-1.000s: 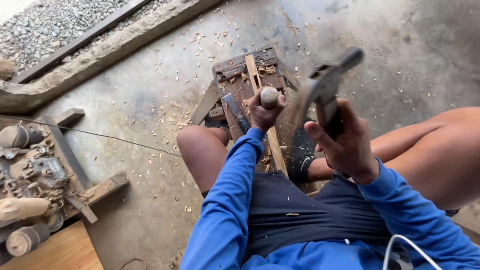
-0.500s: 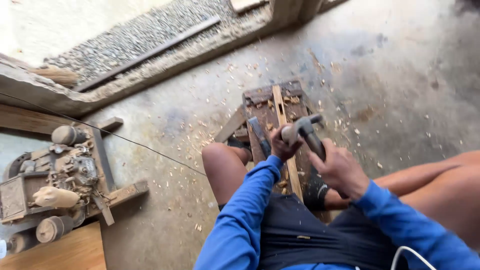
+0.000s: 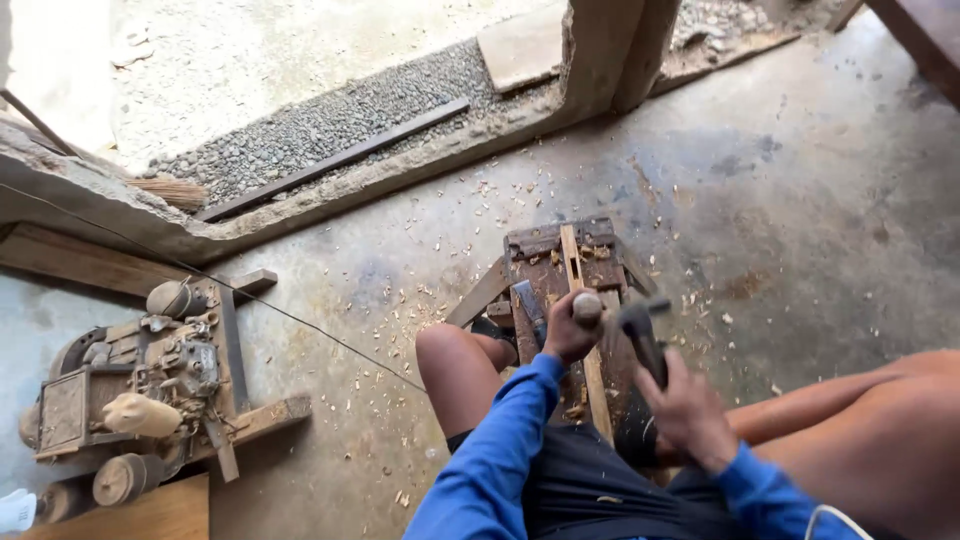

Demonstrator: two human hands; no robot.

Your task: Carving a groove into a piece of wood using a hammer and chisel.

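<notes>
My left hand (image 3: 566, 334) grips a chisel with a rounded wooden handle (image 3: 586, 306), held upright over a narrow wooden strip (image 3: 584, 330) lying on a low wooden workbench (image 3: 548, 246). My right hand (image 3: 688, 410) holds a dark metal hammer (image 3: 641, 336), its head right next to the chisel handle's top. A flat metal blade (image 3: 527, 303) lies on the bench just left of my left hand. Both arms wear blue sleeves, and my bare knees flank the bench.
Wood chips are scattered over the concrete floor (image 3: 800, 200) around the bench. An old motor-driven machine on a wooden frame (image 3: 150, 380) stands at the left. A thin cord (image 3: 300, 322) runs across the floor. A raised concrete sill (image 3: 400, 165) and gravel lie beyond.
The hammer came down from a raised position to the chisel handle's top. The view shifted, so the bench and hands now sit lower and further right.
</notes>
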